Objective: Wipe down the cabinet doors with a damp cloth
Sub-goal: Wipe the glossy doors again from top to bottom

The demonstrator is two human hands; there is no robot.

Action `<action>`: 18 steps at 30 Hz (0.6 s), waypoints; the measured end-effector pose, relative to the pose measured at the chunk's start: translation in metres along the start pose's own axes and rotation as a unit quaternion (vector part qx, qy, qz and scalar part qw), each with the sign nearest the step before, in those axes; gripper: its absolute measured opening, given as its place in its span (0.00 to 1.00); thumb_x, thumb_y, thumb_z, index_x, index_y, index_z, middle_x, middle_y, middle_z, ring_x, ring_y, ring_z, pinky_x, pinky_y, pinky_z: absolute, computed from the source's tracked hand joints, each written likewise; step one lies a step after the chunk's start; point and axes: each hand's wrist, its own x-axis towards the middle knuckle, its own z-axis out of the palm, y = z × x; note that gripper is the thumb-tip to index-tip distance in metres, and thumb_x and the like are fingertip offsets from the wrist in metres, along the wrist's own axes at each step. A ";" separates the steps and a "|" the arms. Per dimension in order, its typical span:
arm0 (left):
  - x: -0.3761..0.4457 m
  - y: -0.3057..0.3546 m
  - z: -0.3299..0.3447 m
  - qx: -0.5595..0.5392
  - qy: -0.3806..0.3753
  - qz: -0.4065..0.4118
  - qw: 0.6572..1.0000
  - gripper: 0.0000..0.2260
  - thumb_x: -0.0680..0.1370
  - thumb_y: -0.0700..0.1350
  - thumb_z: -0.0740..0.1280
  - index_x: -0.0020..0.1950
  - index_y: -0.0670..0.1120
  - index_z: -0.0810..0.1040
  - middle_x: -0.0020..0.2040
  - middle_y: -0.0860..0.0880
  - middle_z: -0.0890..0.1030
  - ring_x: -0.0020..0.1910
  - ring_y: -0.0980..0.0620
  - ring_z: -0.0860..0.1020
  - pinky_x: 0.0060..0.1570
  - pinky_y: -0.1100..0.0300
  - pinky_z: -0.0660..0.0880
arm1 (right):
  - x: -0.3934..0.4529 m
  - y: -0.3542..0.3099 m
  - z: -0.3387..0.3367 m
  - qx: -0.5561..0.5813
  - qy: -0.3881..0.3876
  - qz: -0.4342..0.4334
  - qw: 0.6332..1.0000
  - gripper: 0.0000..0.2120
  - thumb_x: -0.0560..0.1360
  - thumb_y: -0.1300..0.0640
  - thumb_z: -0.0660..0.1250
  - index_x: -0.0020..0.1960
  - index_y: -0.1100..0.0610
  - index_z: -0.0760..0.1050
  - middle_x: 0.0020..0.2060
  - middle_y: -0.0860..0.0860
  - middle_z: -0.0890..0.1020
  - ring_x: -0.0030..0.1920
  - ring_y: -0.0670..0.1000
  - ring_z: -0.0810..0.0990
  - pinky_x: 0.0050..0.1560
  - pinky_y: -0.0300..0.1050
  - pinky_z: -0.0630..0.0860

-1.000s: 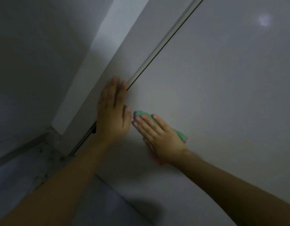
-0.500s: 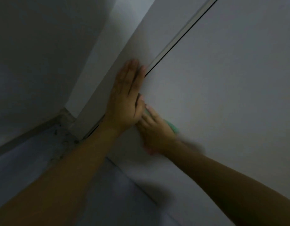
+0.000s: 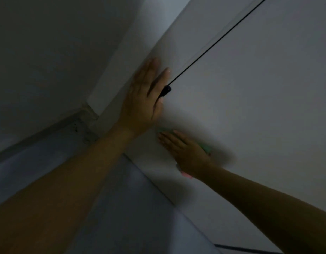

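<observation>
Cloth (image 3: 206,148) sits pressed under the flat right hand (image 3: 188,153), at 5 o'clock from the left hand (image 3: 142,99), which rests straight-fingered on the cabinet door (image 3: 250,107) seam. Looks mid-wipe; the next stroke likely needs steady pressure toward 2 o'clock.

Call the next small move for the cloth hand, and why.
Probably slide the right hand and green cloth up the cabinet door: it presses flat near the door's lower edge, the left hand braces at the seam, most of the face lies above.
</observation>
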 end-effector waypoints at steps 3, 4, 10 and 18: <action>-0.001 -0.008 0.001 0.012 -0.018 0.028 0.999 0.25 0.75 0.37 0.65 0.72 0.36 0.66 0.72 0.32 0.62 0.73 0.36 0.57 0.73 0.42 0.57 | 0.052 -0.032 0.004 -0.028 -0.006 -0.035 0.999 0.38 0.79 0.53 0.53 0.67 0.64 0.25 0.70 0.56 0.32 0.77 0.56 0.40 0.69 0.56 0.28; -0.002 -0.012 0.001 0.018 -0.021 0.038 0.999 0.25 0.75 0.38 0.65 0.72 0.36 0.66 0.72 0.32 0.62 0.73 0.36 0.57 0.73 0.44 0.56 | 0.066 -0.040 0.001 -0.034 -0.024 -0.039 0.998 0.36 0.81 0.53 0.50 0.65 0.66 0.23 0.70 0.55 0.30 0.76 0.57 0.37 0.66 0.55 0.26; -0.004 -0.017 0.012 0.046 0.014 0.042 0.998 0.29 0.78 0.42 0.62 0.75 0.45 0.52 0.77 0.45 0.52 0.76 0.52 0.42 0.75 0.50 0.45 | 0.028 -0.044 0.022 0.015 -0.042 -0.018 0.999 0.52 0.64 0.44 0.72 0.75 0.62 0.46 0.75 0.56 0.49 0.76 0.55 0.56 0.76 0.56 0.41; -0.005 -0.036 0.022 0.113 0.017 0.092 0.989 0.32 0.83 0.51 0.56 0.77 0.53 0.35 0.75 0.40 0.54 0.76 0.53 0.39 0.74 0.46 0.44 | 0.092 -0.061 0.016 -0.081 -0.028 -0.071 0.994 0.33 0.82 0.52 0.46 0.72 0.67 0.28 0.74 0.59 0.33 0.76 0.59 0.36 0.65 0.59 0.25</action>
